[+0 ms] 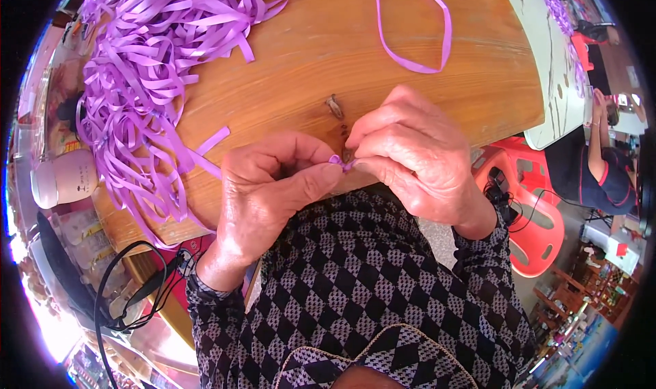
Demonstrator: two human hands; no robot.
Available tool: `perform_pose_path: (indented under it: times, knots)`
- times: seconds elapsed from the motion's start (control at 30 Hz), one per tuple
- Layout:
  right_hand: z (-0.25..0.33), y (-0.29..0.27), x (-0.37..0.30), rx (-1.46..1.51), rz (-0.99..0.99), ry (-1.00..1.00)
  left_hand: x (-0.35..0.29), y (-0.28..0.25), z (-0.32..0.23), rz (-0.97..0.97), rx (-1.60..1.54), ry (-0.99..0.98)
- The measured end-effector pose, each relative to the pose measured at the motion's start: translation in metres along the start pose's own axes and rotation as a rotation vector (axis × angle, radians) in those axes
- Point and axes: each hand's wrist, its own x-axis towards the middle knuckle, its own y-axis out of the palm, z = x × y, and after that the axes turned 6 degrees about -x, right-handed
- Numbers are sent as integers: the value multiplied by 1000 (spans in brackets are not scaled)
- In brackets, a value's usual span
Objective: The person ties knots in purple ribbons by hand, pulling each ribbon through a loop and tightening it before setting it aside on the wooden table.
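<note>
Between my two hands, over the near edge of the wooden table, a small twisted bit of purple ribbon (335, 159) shows at my fingertips. My left hand (270, 184) pinches it between thumb and forefinger. From the other side my right hand (413, 153) grips it too, thumb against curled fingers. Most of this ribbon is hidden by my hands, so its full length cannot be told. A big tangled heap of purple ribbons (147, 68) lies to the left, with a loose end reaching toward my left hand. Farther off, a single ribbon loop (447, 30) lies on the table.
The wooden table (287, 68) has a white marbled surface (540, 61) beyond its right edge. A red plastic chair (529, 218) with black cables stands at right. A pale lidded jar (65, 179) and dark cables (130, 286) are at left. Another person (605, 170) is at far right.
</note>
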Motion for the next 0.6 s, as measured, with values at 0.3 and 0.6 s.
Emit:
perform_pose_path:
  times: [0.3, 0.6]
  knots:
    - [4, 4, 2, 165, -65, 88, 5, 0, 14, -73, -345, -117]
    - [7, 4, 10, 61, 92, 135, 1, 3, 14, -63, -118, 70]
